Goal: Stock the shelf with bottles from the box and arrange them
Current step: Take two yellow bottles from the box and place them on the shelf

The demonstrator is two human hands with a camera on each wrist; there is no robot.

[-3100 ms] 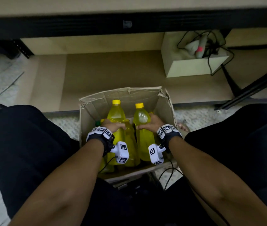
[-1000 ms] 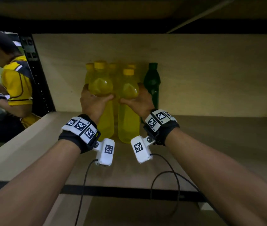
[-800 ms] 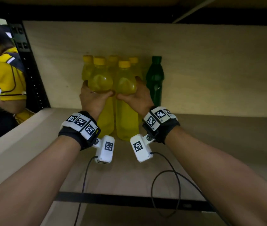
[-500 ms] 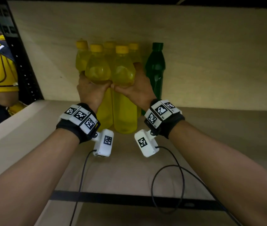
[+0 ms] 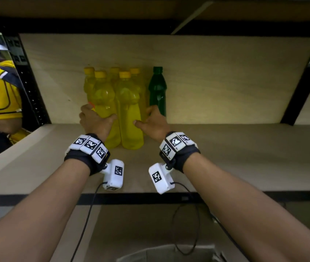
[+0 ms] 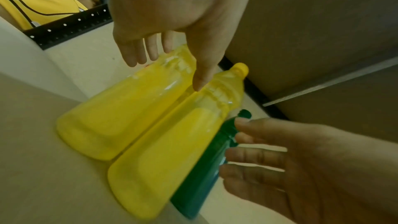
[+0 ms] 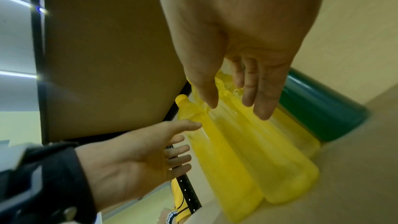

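- Bottles stand upright in a cluster on the wooden shelf (image 5: 226, 157), centre of the head frame, against the back panel.
- Front row: two yellow bottles side by side, left front bottle (image 5: 106, 103) and right front bottle (image 5: 130, 110), touching each other.
- Three more yellow-capped bottles (image 5: 114, 72) behind them, partly hidden.
- Green bottle (image 5: 157, 91) just right of the yellow group, at the back.
- Left hand (image 5: 95, 120) at the left side of the left front bottle; fingers straight and loose in both wrist views, not wrapped round it. Thumb near the bottle; contact unclear.
- Right hand (image 5: 154, 121) at the right side of the right front bottle, fingers spread and relaxed, gripping nothing; a gap shows between palm and bottle in the left wrist view.
- Both wrists wear black bands with white marker blocks and cabled cameras.
- Box rim (image 5: 169, 252) shows at the bottom centre; contents not visible.
- Another person in a yellow shirt (image 5: 1, 95) at the left edge, beyond the black perforated upright (image 5: 31, 91).
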